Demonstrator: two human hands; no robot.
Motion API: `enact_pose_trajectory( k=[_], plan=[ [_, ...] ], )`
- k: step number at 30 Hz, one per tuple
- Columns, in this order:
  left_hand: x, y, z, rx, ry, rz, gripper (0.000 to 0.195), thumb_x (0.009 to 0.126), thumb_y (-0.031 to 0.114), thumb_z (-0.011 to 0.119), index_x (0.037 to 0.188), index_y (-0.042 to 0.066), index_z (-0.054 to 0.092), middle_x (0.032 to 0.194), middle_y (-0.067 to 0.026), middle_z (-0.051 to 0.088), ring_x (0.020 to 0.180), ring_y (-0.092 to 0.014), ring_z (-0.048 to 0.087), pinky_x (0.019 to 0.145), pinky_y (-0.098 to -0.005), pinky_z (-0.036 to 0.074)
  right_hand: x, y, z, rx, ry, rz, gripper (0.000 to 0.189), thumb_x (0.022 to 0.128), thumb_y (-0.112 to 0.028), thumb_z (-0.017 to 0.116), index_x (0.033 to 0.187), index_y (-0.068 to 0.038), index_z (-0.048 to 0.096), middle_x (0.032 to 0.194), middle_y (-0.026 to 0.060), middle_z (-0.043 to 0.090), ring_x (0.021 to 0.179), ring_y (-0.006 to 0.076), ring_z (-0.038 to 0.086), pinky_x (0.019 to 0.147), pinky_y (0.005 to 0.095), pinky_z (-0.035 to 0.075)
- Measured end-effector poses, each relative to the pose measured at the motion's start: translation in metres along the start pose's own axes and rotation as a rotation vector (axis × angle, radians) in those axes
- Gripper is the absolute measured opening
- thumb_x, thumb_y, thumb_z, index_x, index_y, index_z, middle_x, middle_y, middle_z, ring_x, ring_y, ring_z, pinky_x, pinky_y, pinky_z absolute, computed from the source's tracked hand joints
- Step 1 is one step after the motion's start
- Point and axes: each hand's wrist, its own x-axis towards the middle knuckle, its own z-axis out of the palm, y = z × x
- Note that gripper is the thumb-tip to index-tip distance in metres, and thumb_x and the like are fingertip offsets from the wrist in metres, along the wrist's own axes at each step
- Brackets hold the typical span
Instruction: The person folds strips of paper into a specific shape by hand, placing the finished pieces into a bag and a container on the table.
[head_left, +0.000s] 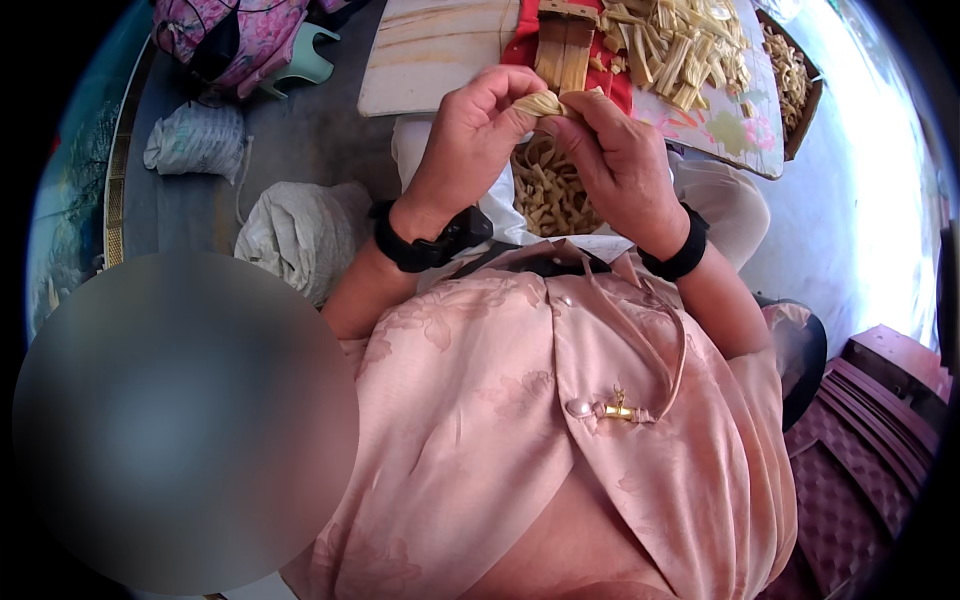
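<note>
Both hands meet in front of me at the table's near edge, on one pale yellow strip (541, 103) that looks folded or twisted into a small knot. My left hand (487, 120) pinches its left side between thumb and fingers. On the other side, my right hand (619, 142) grips the right end, its fingertips partly covering the piece. Directly below the hands, between my knees, lies a heap of similar knotted pieces (551, 187) on white cloth or sheeting. Just beyond the hands, flat strips (561, 69) lie under a wooden block (568, 22).
The tabletop (442, 60) bears a red cloth (521, 34) and a pile of loose yellow strips (686, 52). Right of it stands a box of small pieces (787, 75). White sacks (300, 232), a green stool (307, 60) and a flowered bag (232, 45) are at left.
</note>
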Motion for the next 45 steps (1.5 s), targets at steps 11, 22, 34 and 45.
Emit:
enact_pose_trajectory(
  k=[11,22,34,45],
  plan=[
    [0.004,-0.026,-0.002,-0.057,0.065,0.041,0.011,0.093,0.006,0.057,0.103,0.001,0.058,0.085,0.0004,0.062,0.077,-0.003,0.055,0.069,-0.0183,0.047,-0.002,-0.001,0.0,0.985,-0.206,0.502,0.017,0.093,-0.015,0.06,0.101,-0.002,0.067,0.075,-0.0056,0.056,0.061,0.0007,0.041,0.051,0.017,0.033],
    [0.004,-0.019,0.007,0.161,0.167,0.203,0.014,0.091,0.005,0.061,0.102,-0.002,0.063,0.085,-0.0055,0.068,0.074,-0.01,0.063,0.071,-0.0231,0.052,0.0,0.027,0.004,0.983,-0.086,0.622,0.018,0.097,-0.026,0.054,0.101,-0.008,0.052,0.064,-0.0037,0.048,0.054,0.0035,0.039,0.047,0.0193,0.027],
    [0.01,-0.008,-0.003,0.898,0.028,0.553,0.043,0.071,-0.002,0.07,0.112,0.007,0.06,0.097,-0.0106,0.065,0.08,-0.028,0.064,0.072,-0.0351,0.053,-0.006,0.033,0.008,0.853,-0.134,0.464,0.012,0.095,-0.017,0.056,0.092,-0.005,0.055,0.072,-0.0046,0.052,0.062,0.002,0.043,0.054,0.0183,0.033],
    [-0.004,-0.019,-0.024,1.14,-0.256,0.625,0.024,0.079,0.006,0.058,0.102,0.012,0.054,0.079,-0.0067,0.05,0.07,-0.025,0.06,0.057,-0.0359,0.05,-0.013,0.022,-0.003,0.365,-0.4,0.387,0.022,0.091,-0.019,0.06,0.091,0.002,0.06,0.074,0.0072,0.058,0.067,0.0126,0.053,0.064,0.0289,0.045]
  ],
)
